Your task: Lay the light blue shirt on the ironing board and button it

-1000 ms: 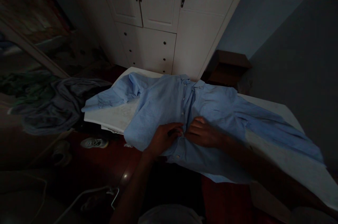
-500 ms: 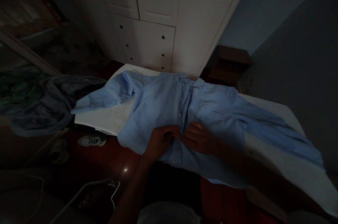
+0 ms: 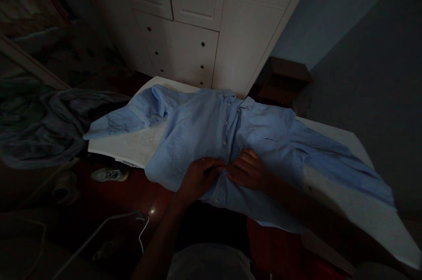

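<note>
A light blue button-up shirt (image 3: 194, 130) lies face up across a white board, its collar toward the wardrobe and its sleeves spread to both sides. Lower on the front, my left hand (image 3: 199, 179) pinches the button edge between thumb and fingers. My right hand (image 3: 249, 169) meets it there, its fingers closed on the other front edge. Both sets of fingertips nearly touch, and whatever button sits between them is hidden. Above the hands the placket hangs partly apart, with several small white buttons showing. One more button (image 3: 216, 200) shows below them near the hem.
The white board (image 3: 132, 147) stands before a white wardrobe (image 3: 184, 45). Grey and green cloth (image 3: 59, 126) is heaped at the left. A sneaker (image 3: 110, 174) and a white cable or tube (image 3: 99, 231) are on the red floor. A brown box-shaped cabinet (image 3: 290, 73) stands behind right.
My hands stay at the same spot on the shirt front, with the right fingers shifted slightly. The whole view has moved a little.
</note>
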Available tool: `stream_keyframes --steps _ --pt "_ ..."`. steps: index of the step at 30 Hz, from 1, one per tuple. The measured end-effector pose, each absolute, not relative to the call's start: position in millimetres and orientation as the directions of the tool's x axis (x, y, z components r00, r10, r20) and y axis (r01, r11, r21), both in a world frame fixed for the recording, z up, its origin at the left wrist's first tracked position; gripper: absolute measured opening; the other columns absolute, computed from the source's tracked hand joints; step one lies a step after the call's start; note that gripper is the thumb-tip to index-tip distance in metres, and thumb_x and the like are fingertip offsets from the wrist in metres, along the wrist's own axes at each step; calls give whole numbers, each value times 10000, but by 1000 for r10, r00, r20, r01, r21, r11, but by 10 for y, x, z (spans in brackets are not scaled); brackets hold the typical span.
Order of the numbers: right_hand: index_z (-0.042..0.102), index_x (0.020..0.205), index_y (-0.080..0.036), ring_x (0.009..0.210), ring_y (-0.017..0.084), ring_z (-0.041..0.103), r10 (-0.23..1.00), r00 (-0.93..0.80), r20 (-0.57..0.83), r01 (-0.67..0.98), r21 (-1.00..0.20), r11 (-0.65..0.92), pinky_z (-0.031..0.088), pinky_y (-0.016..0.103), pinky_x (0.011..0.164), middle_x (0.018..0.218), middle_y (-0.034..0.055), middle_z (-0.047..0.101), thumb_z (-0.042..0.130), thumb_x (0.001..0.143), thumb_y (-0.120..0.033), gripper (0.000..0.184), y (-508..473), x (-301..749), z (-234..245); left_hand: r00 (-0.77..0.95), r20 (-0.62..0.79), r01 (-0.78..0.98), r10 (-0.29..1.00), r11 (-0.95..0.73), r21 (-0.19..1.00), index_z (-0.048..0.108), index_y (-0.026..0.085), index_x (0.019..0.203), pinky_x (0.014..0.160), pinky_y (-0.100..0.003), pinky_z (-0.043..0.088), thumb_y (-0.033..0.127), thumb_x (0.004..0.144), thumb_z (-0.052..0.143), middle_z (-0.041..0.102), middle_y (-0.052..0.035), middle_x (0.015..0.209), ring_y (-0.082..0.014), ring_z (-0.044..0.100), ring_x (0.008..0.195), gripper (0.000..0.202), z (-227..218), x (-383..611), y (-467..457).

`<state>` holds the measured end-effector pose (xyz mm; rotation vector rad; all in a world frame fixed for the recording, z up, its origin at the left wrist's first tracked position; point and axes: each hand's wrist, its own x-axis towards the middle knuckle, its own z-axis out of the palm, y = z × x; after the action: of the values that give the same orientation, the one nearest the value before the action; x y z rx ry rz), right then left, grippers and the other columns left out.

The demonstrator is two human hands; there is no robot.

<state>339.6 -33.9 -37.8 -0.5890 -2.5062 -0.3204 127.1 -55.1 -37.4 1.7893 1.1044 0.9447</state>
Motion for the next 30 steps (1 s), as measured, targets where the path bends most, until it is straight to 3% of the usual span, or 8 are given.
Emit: stream_keyframes --steps 10,20,30 --pt "645 876 -200 688 169 502 334 -771 542 453 99 886 439 361 752 660 6 582 590 892 -211 58 -332 3383 -375 270 186 382 945 -282 880 632 222 1166 957 -386 532 284 780 733 705 -52 1141 -204 662 1046 404 -377 1315 -764" --pt "657 882 -200 700 172 509 318 -754 575 447 95 890 445 367 742 681 15 612 598 885 -188 60 -357 3401 -390 164 239 494 957 -289 820 666 218 1072 914 -406 550 42 775 615 733 -35 1041 -204 679 974 349 -443 1439 -820" --pt "687 924 -198 747 184 515 370 -716 592 436 -35 899 423 358 728 739 31 651 588 909 -240 108 -328 3389 -383 42 176 312 983 -181 933 641 217 1096 943 -369 549 48 795 615 742 -23 1035 -176 702 970 346 -495 1494 -839"
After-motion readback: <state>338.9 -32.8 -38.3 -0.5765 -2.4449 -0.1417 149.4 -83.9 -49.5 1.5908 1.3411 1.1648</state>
